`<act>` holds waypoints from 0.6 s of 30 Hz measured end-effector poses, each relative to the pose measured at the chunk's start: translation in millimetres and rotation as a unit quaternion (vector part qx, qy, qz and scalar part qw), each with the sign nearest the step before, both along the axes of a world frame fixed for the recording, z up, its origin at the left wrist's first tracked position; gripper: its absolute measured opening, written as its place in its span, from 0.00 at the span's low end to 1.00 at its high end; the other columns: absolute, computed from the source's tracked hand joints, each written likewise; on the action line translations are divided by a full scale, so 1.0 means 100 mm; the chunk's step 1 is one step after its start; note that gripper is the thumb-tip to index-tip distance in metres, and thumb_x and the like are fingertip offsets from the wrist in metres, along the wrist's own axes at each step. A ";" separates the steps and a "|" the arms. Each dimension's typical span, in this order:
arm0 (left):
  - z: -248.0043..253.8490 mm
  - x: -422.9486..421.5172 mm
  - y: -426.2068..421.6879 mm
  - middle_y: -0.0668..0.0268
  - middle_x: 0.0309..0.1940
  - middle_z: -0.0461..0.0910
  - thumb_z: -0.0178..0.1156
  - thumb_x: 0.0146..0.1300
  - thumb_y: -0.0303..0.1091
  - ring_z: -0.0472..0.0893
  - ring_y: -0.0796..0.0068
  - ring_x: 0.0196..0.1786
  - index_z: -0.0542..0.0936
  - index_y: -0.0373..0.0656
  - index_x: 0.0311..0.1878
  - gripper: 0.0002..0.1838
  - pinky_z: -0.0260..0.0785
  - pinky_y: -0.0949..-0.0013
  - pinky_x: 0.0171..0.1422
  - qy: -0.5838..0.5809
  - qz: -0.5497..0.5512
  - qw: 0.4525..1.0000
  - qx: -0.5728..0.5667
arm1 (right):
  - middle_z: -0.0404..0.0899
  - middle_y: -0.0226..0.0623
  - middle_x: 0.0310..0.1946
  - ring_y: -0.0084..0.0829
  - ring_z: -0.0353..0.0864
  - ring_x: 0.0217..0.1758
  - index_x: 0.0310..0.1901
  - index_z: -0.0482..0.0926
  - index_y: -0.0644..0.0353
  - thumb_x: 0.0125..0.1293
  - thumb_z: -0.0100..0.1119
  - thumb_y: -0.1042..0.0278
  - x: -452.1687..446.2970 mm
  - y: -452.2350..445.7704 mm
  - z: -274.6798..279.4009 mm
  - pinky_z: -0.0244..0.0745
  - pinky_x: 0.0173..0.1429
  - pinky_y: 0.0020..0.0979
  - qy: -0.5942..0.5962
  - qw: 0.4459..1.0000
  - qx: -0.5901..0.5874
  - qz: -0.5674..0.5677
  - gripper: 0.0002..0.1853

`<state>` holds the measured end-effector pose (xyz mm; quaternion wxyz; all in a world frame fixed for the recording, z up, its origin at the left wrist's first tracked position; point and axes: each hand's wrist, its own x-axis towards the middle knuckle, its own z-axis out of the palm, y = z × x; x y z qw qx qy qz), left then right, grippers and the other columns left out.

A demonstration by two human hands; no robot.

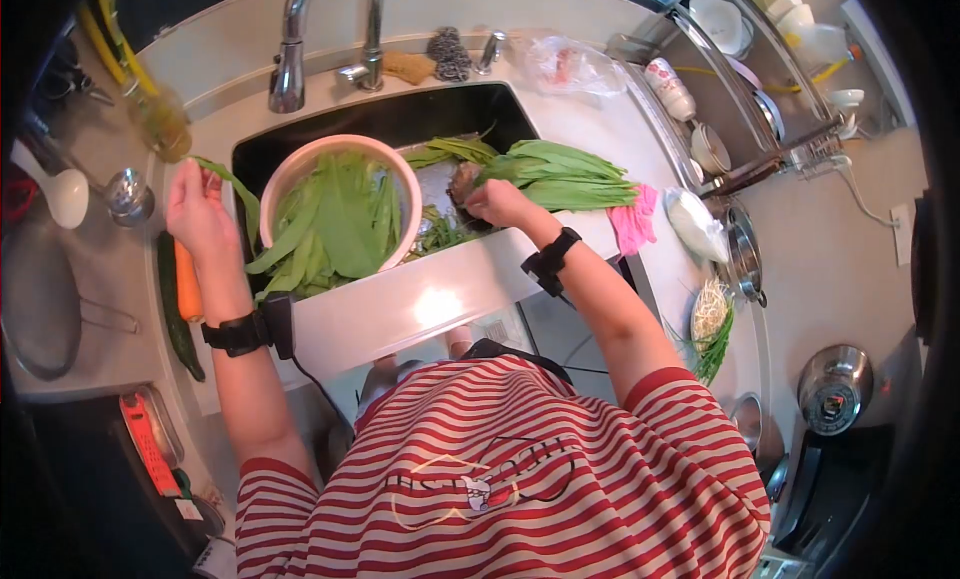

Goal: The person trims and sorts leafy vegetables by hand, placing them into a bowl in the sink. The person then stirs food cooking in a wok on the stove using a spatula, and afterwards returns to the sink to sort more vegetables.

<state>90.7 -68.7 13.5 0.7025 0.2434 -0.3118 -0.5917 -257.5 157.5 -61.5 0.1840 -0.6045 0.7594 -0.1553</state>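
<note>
My left hand (pixel 198 211) is raised at the sink's left edge, its fingers closed on the end of a long green leaf (pixel 238 191). Beside it, a pink basin (pixel 408 194) stands in the dark sink (pixel 480 104), heaped with broad green leaves (pixel 350 214). My right hand (pixel 500 203) is at the sink's right side, fingers pinched together against a brown clump (pixel 463 184); what they grip is hidden. Just beyond that hand, a bunch of leafy greens (pixel 570 169) lies across the sink's right rim. Loose green scraps (pixel 440 231) lie on the sink bottom.
A faucet (pixel 288 74) rises behind the sink. A carrot (pixel 187 284) and a cucumber (pixel 178 319) lie at left. Toward the right are a pink cloth (pixel 634 219), a plastic bag (pixel 570 67), a bowl of bean sprouts (pixel 710 314) and a dish rack (pixel 735 109).
</note>
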 end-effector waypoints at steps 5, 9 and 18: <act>-0.01 -0.30 0.28 0.69 0.30 0.77 0.58 0.59 0.30 0.74 0.82 0.32 0.77 0.39 0.36 0.05 0.68 0.79 0.36 -0.124 -0.016 0.992 0.019 | 0.79 0.46 0.30 0.42 0.80 0.33 0.32 0.81 0.60 0.50 0.55 0.67 -0.73 0.36 0.32 0.74 0.42 0.37 0.090 0.963 -0.032 -0.252 0.10; -0.23 -0.40 0.32 0.69 0.32 0.77 0.57 0.59 0.33 0.74 0.83 0.34 0.77 0.41 0.36 0.06 0.66 0.78 0.41 -0.274 -0.005 0.962 -0.024 | 0.78 0.52 0.27 0.46 0.79 0.31 0.26 0.78 0.64 0.49 0.55 0.60 -1.85 1.35 0.15 0.72 0.35 0.42 0.231 0.901 0.001 -0.367 0.14; -0.16 -0.91 0.59 0.67 0.21 0.76 0.51 0.60 0.25 0.76 0.81 0.26 0.70 0.38 0.31 0.03 0.67 0.78 0.30 -0.177 -0.087 0.976 -0.096 | 0.78 0.43 0.34 0.40 0.76 0.39 0.42 0.75 0.63 0.49 0.54 0.77 -2.26 2.00 -0.29 0.69 0.47 0.34 0.160 0.944 -0.004 -0.288 0.16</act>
